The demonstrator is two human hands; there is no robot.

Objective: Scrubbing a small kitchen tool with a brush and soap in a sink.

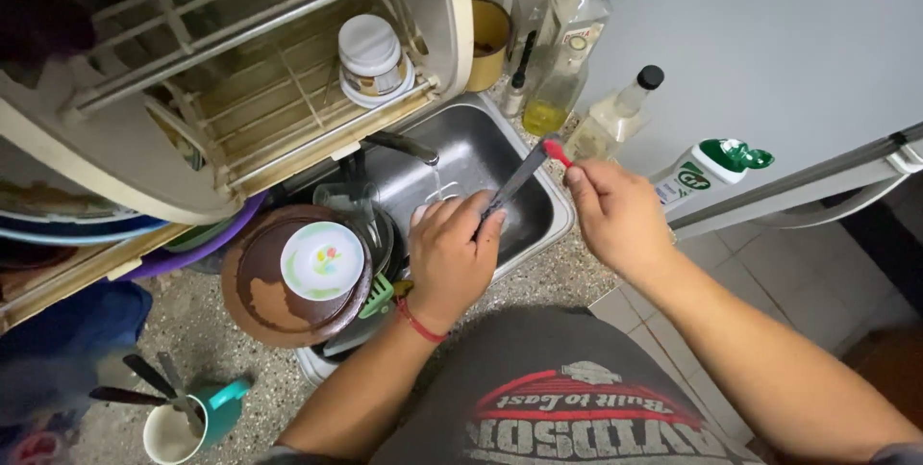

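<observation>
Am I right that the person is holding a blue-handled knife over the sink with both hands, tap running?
Not quite: the head view shows the knife has a red handle, not blue. The right hand grips that handle, the left hand holds the blade over the sink, and the tap is running.

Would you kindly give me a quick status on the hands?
Left hand on knife blade; right hand pinching red handle. Over sink. Stacked plates alongside.

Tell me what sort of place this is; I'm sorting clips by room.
Most likely a home kitchen, at the sink: a steel sink with a running tap, a dish rack above, dirty plates stacked beside, and both hands on a red-handled knife.
</observation>
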